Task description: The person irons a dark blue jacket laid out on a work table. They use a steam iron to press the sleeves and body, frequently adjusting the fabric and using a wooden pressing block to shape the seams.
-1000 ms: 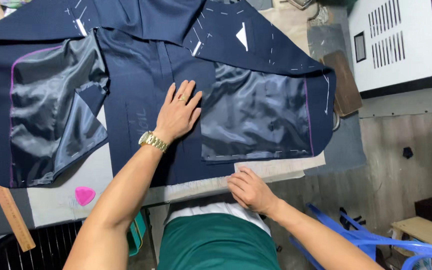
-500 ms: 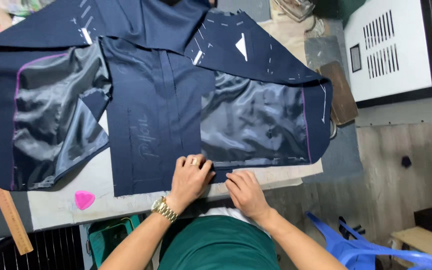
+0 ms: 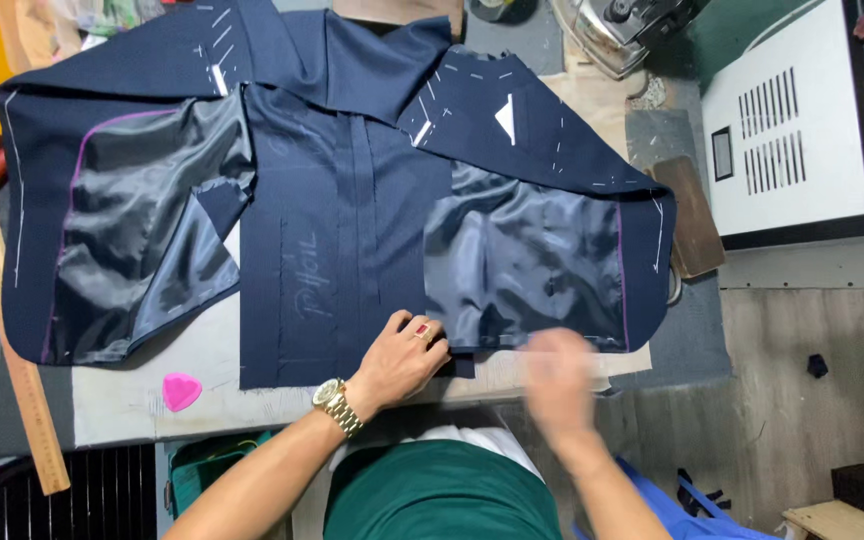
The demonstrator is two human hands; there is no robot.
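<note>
left hand (image 3: 404,352) presses the navy jacket (image 3: 352,230) hem, low centre; right hand (image 3: 560,372) blurred.
left lies flat, grasping nothing; right's grip i cannot tell. a careless tug could wrinkle the grey lining (image 3: 527,265) or shift the hem.

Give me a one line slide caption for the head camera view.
Left hand presses the hem of an opened navy jacket on a worktable; the blurred right hand hovers beside it.

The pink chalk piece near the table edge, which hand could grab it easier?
Probably the left hand. It rests on the navy jacket, on the same side as the pink chalk. The right hand is blurred and sits farther off, past the left one.
</note>
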